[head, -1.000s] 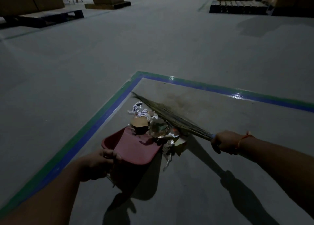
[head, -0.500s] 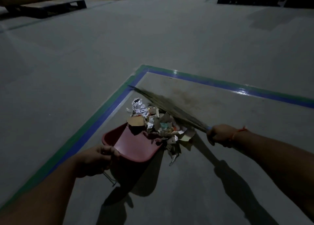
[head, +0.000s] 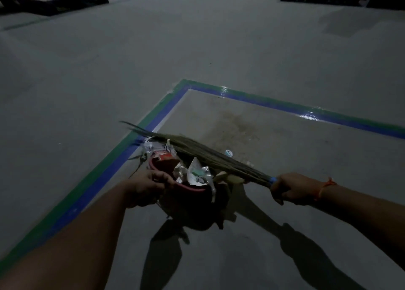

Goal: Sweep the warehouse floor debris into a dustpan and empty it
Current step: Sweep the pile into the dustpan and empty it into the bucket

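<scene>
Dustpan: red, gripped at its rim by my left hand.
Contents: crumpled paper and wrappers, heaped.
Broom: bristles lying across the heap; my right hand curled round its handle.
Floor: one small scrap just beyond the broom.
</scene>
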A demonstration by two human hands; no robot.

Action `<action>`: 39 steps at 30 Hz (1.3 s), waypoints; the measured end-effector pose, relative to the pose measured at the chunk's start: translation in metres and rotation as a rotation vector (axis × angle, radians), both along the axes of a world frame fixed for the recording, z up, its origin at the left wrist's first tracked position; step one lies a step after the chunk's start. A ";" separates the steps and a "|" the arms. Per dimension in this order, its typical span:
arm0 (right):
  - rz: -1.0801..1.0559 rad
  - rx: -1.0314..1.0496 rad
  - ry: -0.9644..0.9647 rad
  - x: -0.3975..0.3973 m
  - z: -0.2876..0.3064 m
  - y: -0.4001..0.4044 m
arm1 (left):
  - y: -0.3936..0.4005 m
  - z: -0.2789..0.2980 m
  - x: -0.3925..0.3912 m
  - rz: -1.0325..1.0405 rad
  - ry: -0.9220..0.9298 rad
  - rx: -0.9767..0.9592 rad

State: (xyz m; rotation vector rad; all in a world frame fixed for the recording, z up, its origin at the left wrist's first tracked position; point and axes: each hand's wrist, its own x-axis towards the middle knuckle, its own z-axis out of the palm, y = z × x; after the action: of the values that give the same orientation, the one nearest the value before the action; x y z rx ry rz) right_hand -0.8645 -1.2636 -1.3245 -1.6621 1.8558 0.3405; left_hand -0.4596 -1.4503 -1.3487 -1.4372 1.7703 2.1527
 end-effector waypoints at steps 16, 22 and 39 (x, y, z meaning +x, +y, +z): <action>-0.275 -0.117 -0.283 -0.026 0.021 0.006 | 0.022 0.003 -0.025 0.040 0.086 -0.045; -0.305 -0.137 -0.289 -0.034 0.022 0.012 | 0.024 0.008 -0.040 0.072 0.096 -0.045; -0.441 -0.294 -0.316 -0.049 0.020 0.011 | 0.040 0.011 -0.063 0.097 0.112 -0.090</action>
State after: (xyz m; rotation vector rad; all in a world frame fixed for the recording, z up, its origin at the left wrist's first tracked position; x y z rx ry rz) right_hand -0.9131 -1.2530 -1.3047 -1.3314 2.0194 -0.3743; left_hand -0.5230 -1.4102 -1.3376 -1.4792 1.8951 2.2707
